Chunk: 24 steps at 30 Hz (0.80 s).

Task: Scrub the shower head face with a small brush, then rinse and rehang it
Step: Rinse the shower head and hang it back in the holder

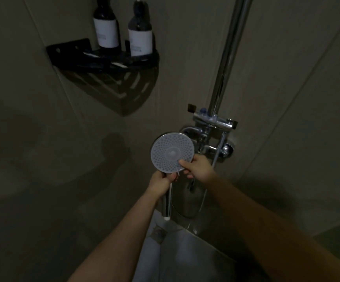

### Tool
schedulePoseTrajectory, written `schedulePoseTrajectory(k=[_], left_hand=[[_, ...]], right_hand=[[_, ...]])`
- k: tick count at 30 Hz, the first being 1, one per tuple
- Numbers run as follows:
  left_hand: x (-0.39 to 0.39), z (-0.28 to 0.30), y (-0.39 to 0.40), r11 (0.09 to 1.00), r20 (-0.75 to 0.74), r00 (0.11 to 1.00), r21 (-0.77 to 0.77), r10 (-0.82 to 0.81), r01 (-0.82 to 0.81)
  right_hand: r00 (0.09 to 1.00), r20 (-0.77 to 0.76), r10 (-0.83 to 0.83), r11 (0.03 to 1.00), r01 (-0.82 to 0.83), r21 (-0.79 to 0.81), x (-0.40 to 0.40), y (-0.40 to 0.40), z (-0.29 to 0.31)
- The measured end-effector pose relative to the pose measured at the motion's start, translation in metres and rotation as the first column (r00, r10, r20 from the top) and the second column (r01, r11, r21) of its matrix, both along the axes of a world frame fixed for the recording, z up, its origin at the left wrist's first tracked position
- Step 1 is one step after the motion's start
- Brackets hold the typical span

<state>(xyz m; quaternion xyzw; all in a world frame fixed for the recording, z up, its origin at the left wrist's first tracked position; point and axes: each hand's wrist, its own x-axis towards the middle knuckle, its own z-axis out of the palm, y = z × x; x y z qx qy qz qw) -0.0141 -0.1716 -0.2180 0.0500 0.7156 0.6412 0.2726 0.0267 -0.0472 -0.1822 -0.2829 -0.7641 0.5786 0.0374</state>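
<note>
Dim tiled shower stall. Left hand (161, 183) grips shower head (172, 152) handle, face toward camera. Right hand (195, 166) pinches small brush (177, 173) at face's lower rim. Suggest short circular strokes, head steady.

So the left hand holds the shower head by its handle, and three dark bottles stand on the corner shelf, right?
Not quite: the head view shows two bottles on the shelf, not three. The left hand does grip the shower head by its handle.
</note>
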Motion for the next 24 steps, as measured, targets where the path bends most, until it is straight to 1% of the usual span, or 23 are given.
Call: schedulePoseTrajectory(k=[2, 4, 7, 8, 10, 11, 14, 16, 19, 20, 22, 23, 24], left_hand=[[0.0, -0.019, 0.003, 1.0, 0.041, 0.999, 0.0, -0.018, 0.018], [0.003, -0.036, 0.004, 1.0, 0.09, 0.996, 0.016, -0.026, 0.025], [0.008, -0.057, 0.005, 0.998, 0.14, 0.989, 0.053, -0.044, 0.037], [0.009, -0.062, 0.005, 0.998, 0.147, 0.988, 0.052, -0.054, 0.047], [0.01, -0.073, 0.003, 0.997, 0.163, 0.985, 0.053, -0.056, 0.048], [0.01, -0.078, 0.002, 0.998, 0.168, 0.985, 0.05, -0.047, 0.039], [0.009, -0.094, -0.004, 1.0, 0.189, 0.982, -0.01, -0.019, 0.021], [0.007, -0.102, -0.007, 0.997, 0.207, 0.978, -0.067, -0.028, 0.043], [0.005, -0.117, -0.007, 0.99, 0.22, 0.975, -0.141, 0.011, 0.021], [0.005, -0.12, -0.006, 0.986, 0.231, 0.973, -0.167, 0.027, 0.012], [0.004, -0.126, 0.003, 0.985, 0.277, 0.96, -0.174, 0.043, 0.006], [0.004, -0.129, 0.008, 0.982, 0.294, 0.956, -0.185, 0.023, 0.033], [0.002, -0.131, 0.014, 0.978, 0.307, 0.952, -0.197, -0.003, 0.067]], right_hand=[[0.998, 0.054, -0.014, 0.998, 0.011, 0.063, 0.0, 0.011, -0.013], [0.996, 0.081, -0.029, 0.987, 0.015, 0.161, 0.0, 0.017, -0.02], [0.992, 0.122, 0.031, 0.934, -0.072, 0.349, 0.001, 0.022, -0.024], [0.988, 0.15, 0.038, 0.922, -0.093, 0.376, 0.001, 0.023, -0.025], [0.982, 0.187, -0.01, 0.932, -0.058, 0.359, 0.001, 0.025, -0.03], [0.983, 0.181, -0.041, 0.932, -0.027, 0.361, 0.001, 0.027, -0.031], [0.984, 0.107, -0.145, 0.931, 0.099, 0.35, 0.002, 0.033, -0.034], [0.977, 0.058, -0.206, 0.934, 0.179, 0.309, 0.003, 0.037, -0.035], [0.983, 0.049, -0.174, 0.965, 0.161, 0.205, -0.003, 0.035, -0.037], [0.985, 0.032, -0.172, 0.975, 0.165, 0.149, -0.006, 0.033, -0.039], [0.974, 0.002, -0.228, 0.973, 0.228, -0.034, -0.009, 0.028, -0.043], [0.965, 0.008, -0.26, 0.959, 0.26, -0.117, -0.01, 0.027, -0.045], [0.961, 0.026, -0.276, 0.946, 0.277, -0.166, -0.011, 0.026, -0.048]])
